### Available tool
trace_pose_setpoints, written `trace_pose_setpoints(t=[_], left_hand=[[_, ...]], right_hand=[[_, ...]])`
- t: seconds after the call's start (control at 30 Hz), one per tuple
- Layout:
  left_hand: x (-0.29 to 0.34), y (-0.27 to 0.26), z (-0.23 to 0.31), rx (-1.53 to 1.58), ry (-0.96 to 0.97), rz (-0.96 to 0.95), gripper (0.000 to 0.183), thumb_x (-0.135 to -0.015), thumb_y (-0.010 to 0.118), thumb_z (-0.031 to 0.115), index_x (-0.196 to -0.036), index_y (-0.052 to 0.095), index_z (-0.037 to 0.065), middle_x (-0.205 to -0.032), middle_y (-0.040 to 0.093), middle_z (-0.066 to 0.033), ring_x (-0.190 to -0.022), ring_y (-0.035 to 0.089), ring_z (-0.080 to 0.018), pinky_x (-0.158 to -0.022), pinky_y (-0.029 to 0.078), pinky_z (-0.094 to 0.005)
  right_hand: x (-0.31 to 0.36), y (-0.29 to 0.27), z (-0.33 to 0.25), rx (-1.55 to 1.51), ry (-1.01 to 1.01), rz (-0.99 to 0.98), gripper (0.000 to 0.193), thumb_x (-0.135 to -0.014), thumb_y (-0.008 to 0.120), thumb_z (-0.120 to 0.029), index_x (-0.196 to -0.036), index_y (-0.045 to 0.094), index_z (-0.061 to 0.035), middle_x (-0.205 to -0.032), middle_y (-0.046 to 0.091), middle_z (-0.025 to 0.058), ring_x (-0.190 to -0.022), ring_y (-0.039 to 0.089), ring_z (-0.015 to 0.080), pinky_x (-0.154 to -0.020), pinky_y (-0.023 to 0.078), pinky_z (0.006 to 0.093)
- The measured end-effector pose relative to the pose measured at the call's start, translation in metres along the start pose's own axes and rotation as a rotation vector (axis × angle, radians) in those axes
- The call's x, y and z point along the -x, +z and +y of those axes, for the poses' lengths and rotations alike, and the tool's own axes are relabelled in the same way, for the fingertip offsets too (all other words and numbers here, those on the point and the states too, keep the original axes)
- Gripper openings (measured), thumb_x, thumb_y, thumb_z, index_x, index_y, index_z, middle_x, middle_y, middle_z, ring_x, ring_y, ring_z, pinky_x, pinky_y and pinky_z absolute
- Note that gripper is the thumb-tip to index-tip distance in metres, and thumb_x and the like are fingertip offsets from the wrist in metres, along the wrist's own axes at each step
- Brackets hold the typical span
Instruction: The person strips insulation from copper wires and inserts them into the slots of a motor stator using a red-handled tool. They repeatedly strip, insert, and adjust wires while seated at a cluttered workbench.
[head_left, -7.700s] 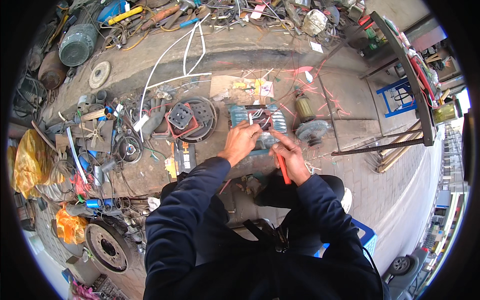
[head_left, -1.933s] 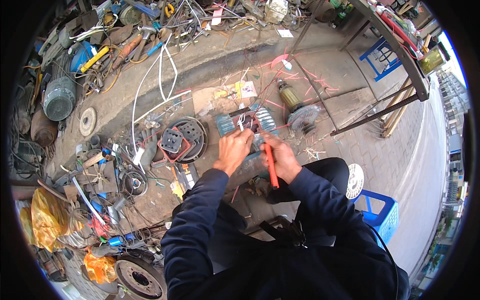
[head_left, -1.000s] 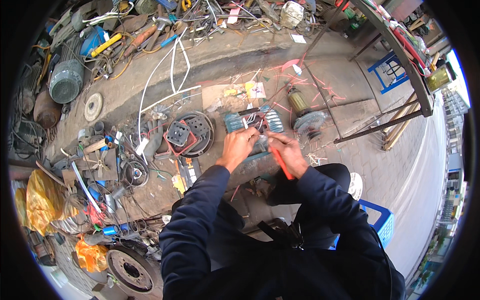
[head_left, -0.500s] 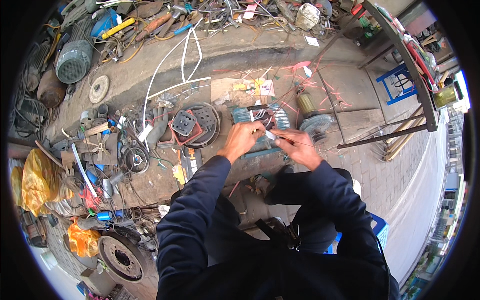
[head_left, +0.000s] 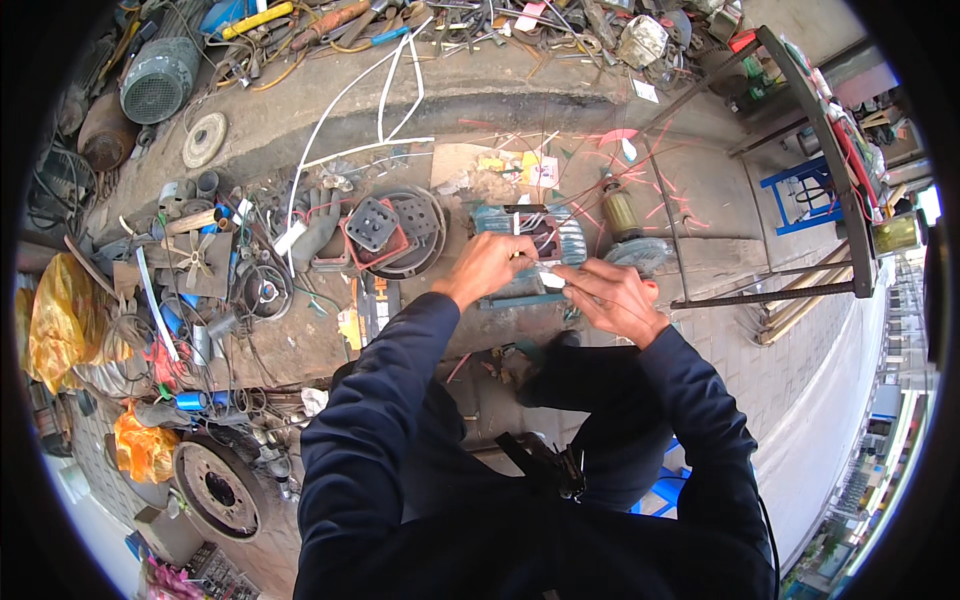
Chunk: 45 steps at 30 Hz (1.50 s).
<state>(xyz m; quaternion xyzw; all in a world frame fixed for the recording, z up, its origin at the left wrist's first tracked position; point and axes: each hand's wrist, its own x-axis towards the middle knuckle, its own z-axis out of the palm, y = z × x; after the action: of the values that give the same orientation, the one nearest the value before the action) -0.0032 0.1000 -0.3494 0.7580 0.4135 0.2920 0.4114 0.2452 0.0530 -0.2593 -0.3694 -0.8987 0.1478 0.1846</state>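
1. Two hands meet over the work, just beyond the person's knees. The left hand (head_left: 492, 268) is curled, its fingertips pinched on something small and pale, probably a wire end or a strip of insulation. The right hand (head_left: 612, 296) is closed the same way on the other side of that piece. Both pinch at one spot, which suits fine work that needs one hand to steady and the other to pull.

2. Under and just past the hands sits the teal motor housing (head_left: 530, 240), resting on the ground right at the person's feet. It seems set close so the wrists can bend down into it without a long reach. Its long axis runs left to right across the view. The open side, with red and white wires (head_left: 540, 235) showing, faces up toward the camera, which keeps the leads easy to reach.

3. Just right of the housing lies a rotor (head_left: 622, 212) with a brass-coloured core, its shaft pointing away from the person, apart from the housing.

4. Left of the housing lies a round end cover (head_left: 400, 232) with a square grey block on it, flat on the slab beside a grey glove (head_left: 318, 226).

5. Farther off, white cable (head_left: 385, 100) loops over the kerb, and a grey finned motor (head_left: 158, 78) lies among scrap at the far left.
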Motion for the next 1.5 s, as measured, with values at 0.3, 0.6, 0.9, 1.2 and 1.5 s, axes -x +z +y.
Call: trace_pose_setpoints(t=[0.3,0.6,0.9,1.2,1.5], left_hand=[[0.001,0.001,-0.002,-0.005,0.031,0.027,0.012,-0.088,0.077,0.013,-0.101,0.076,0.013,-0.087,0.074,-0.0186,-0.086,0.071,-0.0414,-0.074,0.055,-0.0479],[0.005,0.009,0.000,0.003,-0.009,0.077,0.011,-0.093,0.075,0.019,-0.101,0.075,0.011,-0.088,0.075,-0.0166,-0.084,0.073,-0.0384,-0.073,0.056,-0.0445],[0.015,0.030,0.005,-0.103,0.048,0.276,0.008,-0.092,0.075,0.017,-0.097,0.072,0.012,-0.088,0.075,-0.0124,-0.084,0.073,-0.0364,-0.071,0.057,-0.0460],[0.013,0.037,0.004,-0.151,0.052,0.298,0.008,-0.089,0.076,0.012,-0.096,0.071,0.012,-0.086,0.075,-0.0122,-0.084,0.073,-0.0369,-0.070,0.057,-0.0465],[0.013,0.028,0.002,-0.034,0.003,0.243,0.008,-0.090,0.075,0.014,-0.097,0.074,0.010,-0.091,0.076,-0.0146,-0.086,0.074,-0.0369,-0.073,0.057,-0.0439]], right_hand=[[-0.014,0.009,0.000,0.000,0.016,-0.057,0.046,-0.091,0.074,-0.012,-0.137,0.069,-0.0113,-0.084,0.061,0.0098,-0.071,0.064,0.0319,-0.063,0.054,0.0444],[0.036,0.031,0.000,-0.262,0.518,-0.171,0.051,-0.095,0.074,-0.018,-0.143,0.063,-0.0032,-0.089,0.062,0.0155,-0.078,0.065,0.0305,-0.072,0.053,0.0413],[0.004,0.074,-0.020,-1.184,1.211,0.235,0.029,-0.110,0.057,-0.031,-0.107,0.061,-0.0033,-0.079,0.059,0.0027,-0.063,0.061,0.0149,-0.057,0.057,0.0341],[-0.027,0.077,-0.041,-1.099,1.281,0.276,0.037,-0.108,0.059,-0.041,-0.094,0.053,-0.0080,-0.074,0.052,0.0009,-0.051,0.054,0.0140,-0.043,0.049,0.0334],[0.018,0.061,-0.014,-0.247,0.489,0.158,0.040,-0.106,0.063,-0.036,-0.102,0.055,0.0027,-0.076,0.066,0.0243,-0.066,0.066,0.0439,-0.060,0.051,0.0505]])
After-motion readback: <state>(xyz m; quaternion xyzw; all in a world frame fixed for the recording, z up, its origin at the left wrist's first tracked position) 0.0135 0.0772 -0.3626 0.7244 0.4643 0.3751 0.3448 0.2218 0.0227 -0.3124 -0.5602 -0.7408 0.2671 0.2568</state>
